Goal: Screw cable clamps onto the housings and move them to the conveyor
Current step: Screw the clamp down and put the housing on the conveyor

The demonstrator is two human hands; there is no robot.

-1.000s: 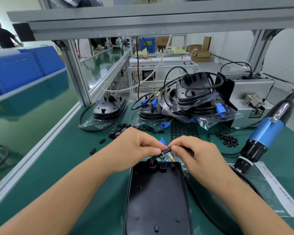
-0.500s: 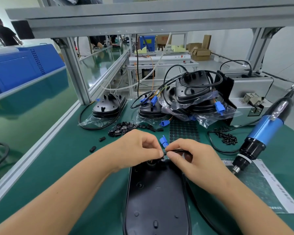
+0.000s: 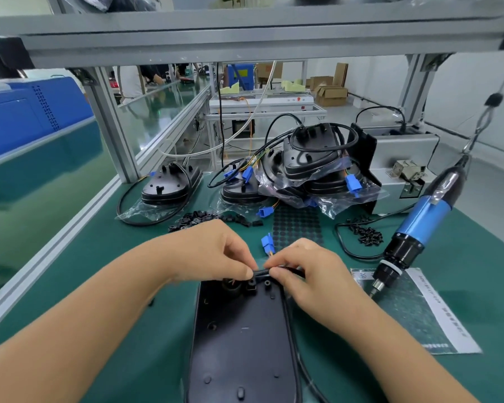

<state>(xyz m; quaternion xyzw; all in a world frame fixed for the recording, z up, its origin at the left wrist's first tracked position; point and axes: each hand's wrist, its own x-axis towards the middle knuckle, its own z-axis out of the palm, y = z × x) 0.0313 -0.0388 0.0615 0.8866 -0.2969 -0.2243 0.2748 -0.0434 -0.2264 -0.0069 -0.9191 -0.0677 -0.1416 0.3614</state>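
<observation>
My hands have lowered the cable (image 3: 262,271), left hand (image 3: 213,251) and right hand (image 3: 309,271) pinching it onto the housing (image 3: 242,338) for clamping.

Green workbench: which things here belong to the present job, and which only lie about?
For the job:
- left hand and right hand, both pinching the black cable
- black housing under them
- pile of clamps
- screws
- electric screwdriver

Lying about:
- bagged housings
- dotted black sheet
- cardboard boxes

Both hands, left (image 3: 213,254) and right (image 3: 309,271), lowered the pinched black cable (image 3: 264,271) onto the housing's (image 3: 242,338) top edge.
</observation>
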